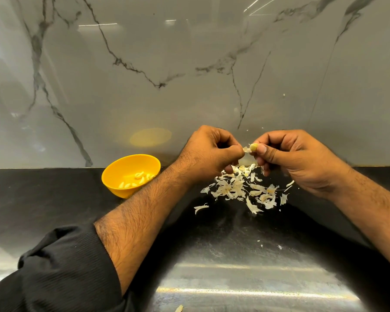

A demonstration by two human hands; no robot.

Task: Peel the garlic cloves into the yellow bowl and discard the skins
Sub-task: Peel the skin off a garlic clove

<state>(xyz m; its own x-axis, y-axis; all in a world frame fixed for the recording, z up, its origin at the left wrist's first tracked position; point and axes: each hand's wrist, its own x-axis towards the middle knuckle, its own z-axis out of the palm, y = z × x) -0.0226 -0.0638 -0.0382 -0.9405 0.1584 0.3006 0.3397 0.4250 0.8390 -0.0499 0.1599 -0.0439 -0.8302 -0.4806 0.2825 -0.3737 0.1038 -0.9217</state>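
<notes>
Garlic clove [254, 147] pale yellow, half bared, pinched in my right hand [291, 158], my left hand [212, 152] pinching its papery skin [246, 149] (peeled cloves [136, 180] in yellow bowl [117, 174]), skins [245, 190] heaped on black counter [54, 199].

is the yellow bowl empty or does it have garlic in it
Not empty: the upright yellow bowl holds several peeled cloves scattered over its bottom, far from full.

Yellow bowl [113, 176], black counter [43, 199], grey-veined marble wall [189, 52].

I see a garlic clove [254, 147], pale yellow and half bared, raised above a heap of papery skins [245, 188]. Left of them, peeled cloves [135, 180] lie in the yellow bowl [131, 164].
</notes>
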